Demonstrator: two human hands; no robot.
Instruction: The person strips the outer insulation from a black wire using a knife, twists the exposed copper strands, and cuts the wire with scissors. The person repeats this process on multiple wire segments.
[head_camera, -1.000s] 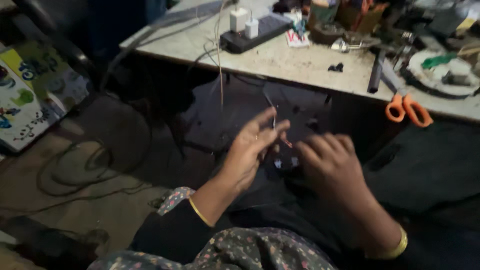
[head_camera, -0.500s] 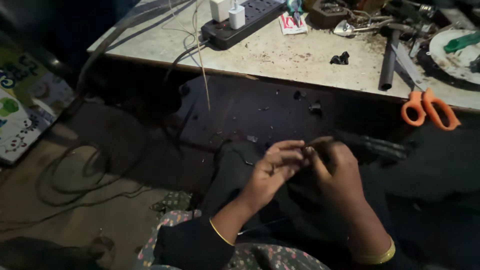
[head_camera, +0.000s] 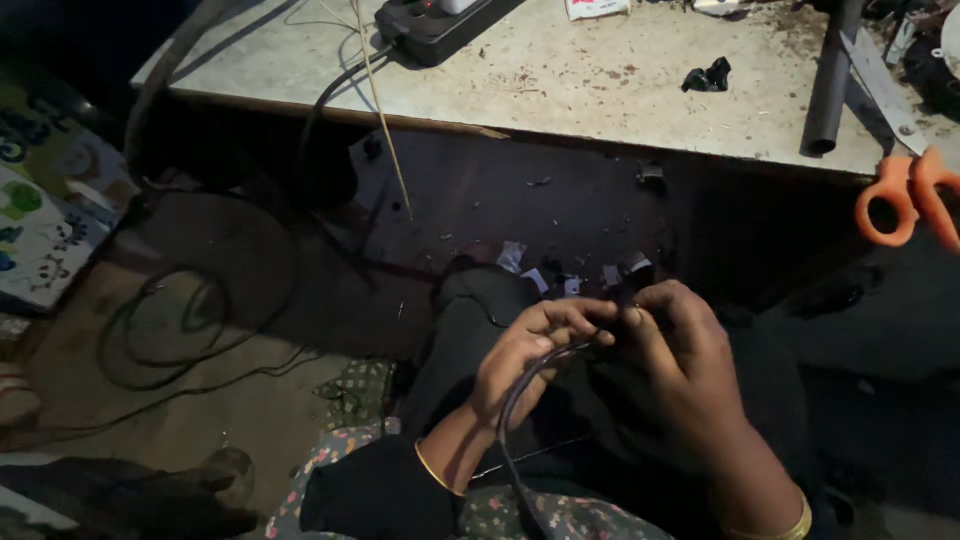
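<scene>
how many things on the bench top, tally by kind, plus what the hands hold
power strip: 1
metal tube: 1
orange-handled scissors: 1
black scrap: 1
dark cable, gripped by left hand and right hand: 1
total: 5

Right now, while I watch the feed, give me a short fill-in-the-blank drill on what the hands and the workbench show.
1. The left hand and right hand pinch a thin dark ____ between them, over the lap.
2. The scissors at the bench's right edge have ____ handles.
3. The black power strip lies on the ____.
4. A gold ____ circles each wrist.

Missing words: cable; orange; workbench; bangle
</scene>
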